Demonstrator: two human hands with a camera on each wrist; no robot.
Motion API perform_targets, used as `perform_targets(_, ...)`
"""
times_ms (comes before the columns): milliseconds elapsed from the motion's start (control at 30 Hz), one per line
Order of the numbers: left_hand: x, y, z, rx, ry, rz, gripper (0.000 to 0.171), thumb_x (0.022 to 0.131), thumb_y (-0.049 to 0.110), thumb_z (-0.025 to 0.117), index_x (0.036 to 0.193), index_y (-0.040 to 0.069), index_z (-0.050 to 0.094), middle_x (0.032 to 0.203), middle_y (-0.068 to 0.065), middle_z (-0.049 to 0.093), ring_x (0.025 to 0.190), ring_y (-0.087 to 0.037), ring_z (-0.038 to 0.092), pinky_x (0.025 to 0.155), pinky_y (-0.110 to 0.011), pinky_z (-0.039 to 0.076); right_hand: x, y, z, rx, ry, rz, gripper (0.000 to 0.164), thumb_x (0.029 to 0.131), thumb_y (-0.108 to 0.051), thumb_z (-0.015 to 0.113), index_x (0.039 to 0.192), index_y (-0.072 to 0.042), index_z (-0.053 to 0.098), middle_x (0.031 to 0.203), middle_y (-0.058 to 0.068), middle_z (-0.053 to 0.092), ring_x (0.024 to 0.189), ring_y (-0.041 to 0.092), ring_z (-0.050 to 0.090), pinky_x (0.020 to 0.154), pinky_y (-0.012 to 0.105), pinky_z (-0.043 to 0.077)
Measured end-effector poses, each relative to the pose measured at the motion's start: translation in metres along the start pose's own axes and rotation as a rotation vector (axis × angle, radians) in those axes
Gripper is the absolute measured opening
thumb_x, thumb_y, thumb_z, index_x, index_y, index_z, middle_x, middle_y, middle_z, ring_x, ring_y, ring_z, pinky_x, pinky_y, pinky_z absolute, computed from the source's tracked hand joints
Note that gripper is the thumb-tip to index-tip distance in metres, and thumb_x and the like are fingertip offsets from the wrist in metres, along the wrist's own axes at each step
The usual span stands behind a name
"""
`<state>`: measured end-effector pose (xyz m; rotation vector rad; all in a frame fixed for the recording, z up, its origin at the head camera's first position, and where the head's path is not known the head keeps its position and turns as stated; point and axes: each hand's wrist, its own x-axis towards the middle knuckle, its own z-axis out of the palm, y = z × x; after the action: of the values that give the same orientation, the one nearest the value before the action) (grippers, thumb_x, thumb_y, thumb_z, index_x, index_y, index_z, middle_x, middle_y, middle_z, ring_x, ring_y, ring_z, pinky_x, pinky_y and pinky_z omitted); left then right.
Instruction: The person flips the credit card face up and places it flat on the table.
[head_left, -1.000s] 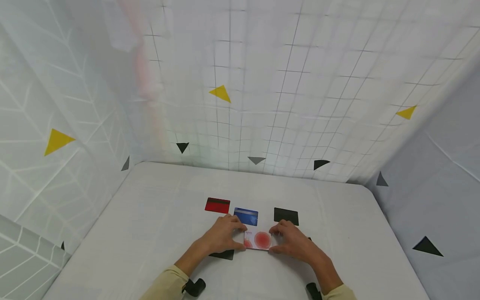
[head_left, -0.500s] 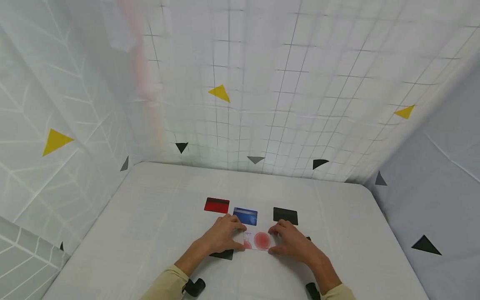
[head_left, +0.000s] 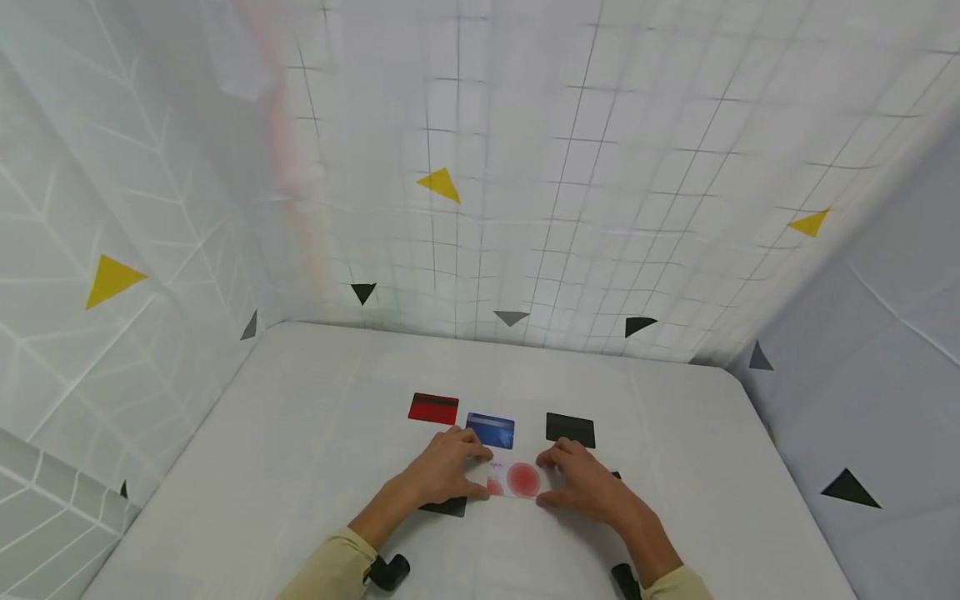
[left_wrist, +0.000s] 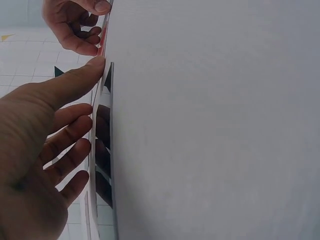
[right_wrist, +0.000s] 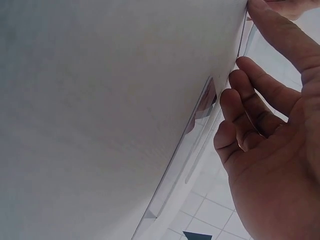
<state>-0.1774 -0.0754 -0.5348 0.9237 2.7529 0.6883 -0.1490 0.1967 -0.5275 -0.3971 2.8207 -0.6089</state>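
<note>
White desk (head_left: pixel 322 417), head view: pink-and-white card (head_left: pixel 516 480) lies on it between both hands.
Left hand (head_left: pixel 444 468): pinches the card's left end, thumb near, forefinger far.
Right hand (head_left: pixel 583 482): pinches its right end the same way.
Other cards: red card (head_left: pixel 433 408), blue card (head_left: pixel 491 431) and black card (head_left: pixel 570 430) lie beyond.
Left wrist view: remaining fingers bend loosely beside a glossy card (left_wrist: pixel 104 187).
Right wrist view: clear-edged card (right_wrist: pixel 175 170) lies near the bent fingers.

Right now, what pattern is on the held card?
Card: large reddish circle on pale background, head view best.
</note>
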Motion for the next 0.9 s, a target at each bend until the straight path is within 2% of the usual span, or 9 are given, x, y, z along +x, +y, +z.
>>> perform_targets(333, -0.001, -0.003, 0.002, 0.043, 0.016, 0.0, 0.054, 0.078, 0.053, 0.082, 0.124, 0.027, 0.071, 0.114, 0.008, 0.064, 0.11, -0.012, 0.052, 0.104, -0.044, 0.042, -0.002, -0.003, 0.002, 0.025, 0.015, -0.04, 0.055, 0.073, -0.044, 0.089, 0.117, -0.017, 0.069, 0.104, -0.006, 0.055, 0.099, 0.014, 0.051, 0.093, 0.045, 0.052)
perform_targets(467, -0.004, -0.004, -0.001, 0.017, 0.041, 0.006, 0.055, 0.08, 0.054, 0.08, 0.126, 0.025, 0.071, 0.115, 0.007, 0.064, 0.112, -0.013, 0.054, 0.105, -0.047, 0.041, -0.002, -0.006, 0.002, 0.022, 0.028, -0.072, 0.052, 0.077, -0.046, 0.086, 0.117, -0.019, 0.069, 0.105, -0.007, 0.056, 0.1, 0.012, 0.053, 0.092, 0.043, 0.053)
perform_targets(633, -0.01, -0.012, -0.004, -0.018, 0.056, -0.026, 0.056, 0.079, 0.057, 0.079, 0.126, 0.027, 0.071, 0.118, 0.008, 0.063, 0.114, -0.012, 0.053, 0.107, -0.046, 0.04, -0.001, -0.013, 0.002, 0.027, 0.041, -0.131, 0.047, 0.081, -0.047, 0.082, 0.119, -0.022, 0.068, 0.106, -0.011, 0.056, 0.1, 0.009, 0.053, 0.088, 0.036, 0.054)
perform_targets(767, -0.013, -0.02, -0.007, -0.047, 0.061, -0.046, 0.053, 0.079, 0.056, 0.08, 0.123, 0.028, 0.072, 0.12, 0.008, 0.063, 0.116, -0.012, 0.052, 0.108, -0.047, 0.038, 0.005, -0.025, 0.001, 0.048, 0.031, -0.134, 0.052, 0.081, -0.049, 0.081, 0.123, -0.023, 0.066, 0.108, -0.01, 0.057, 0.101, 0.01, 0.053, 0.087, 0.034, 0.055)
perform_targets(900, -0.017, -0.026, -0.01, -0.073, 0.072, -0.03, 0.051, 0.079, 0.056, 0.08, 0.121, 0.027, 0.072, 0.118, 0.009, 0.063, 0.115, -0.013, 0.053, 0.106, -0.049, 0.04, 0.01, -0.039, 0.002, 0.082, 0.008, -0.138, 0.058, 0.082, -0.052, 0.079, 0.128, -0.021, 0.063, 0.11, -0.005, 0.059, 0.102, 0.013, 0.054, 0.084, 0.035, 0.056)
